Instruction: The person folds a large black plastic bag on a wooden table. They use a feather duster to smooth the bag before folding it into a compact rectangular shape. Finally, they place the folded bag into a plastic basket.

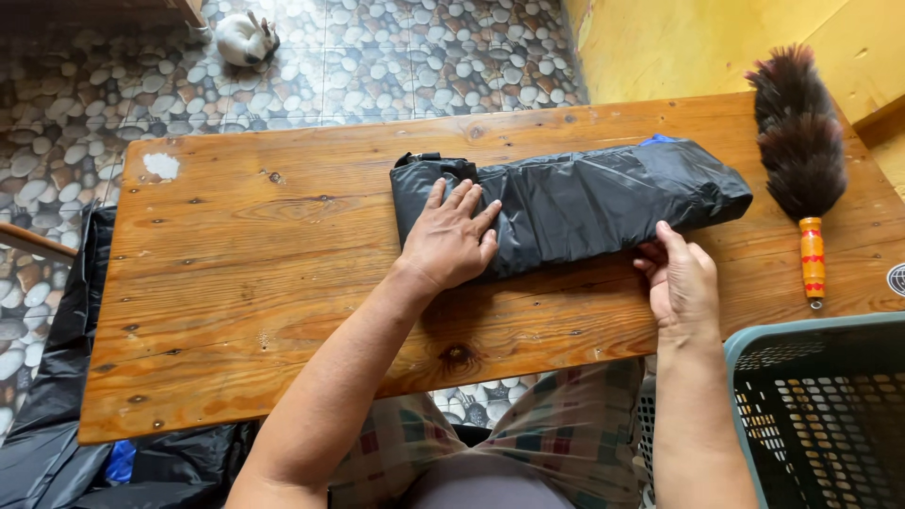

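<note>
A long bundle wrapped in black plastic (603, 193) lies across the middle of a wooden table (245, 283). A bit of blue shows at the bundle's far right top. My left hand (451, 240) lies flat on the bundle's left end, fingers spread, pressing it down. My right hand (679, 278) rests at the bundle's near edge toward the right, fingertips touching the plastic's lower fold.
A feather duster (799, 141) with an orange handle lies at the table's right end. A teal plastic basket (820, 415) stands at the lower right. Black plastic bags (57, 415) sit on the pebble-patterned floor at left. A small white animal (245, 38) lies on the floor beyond the table.
</note>
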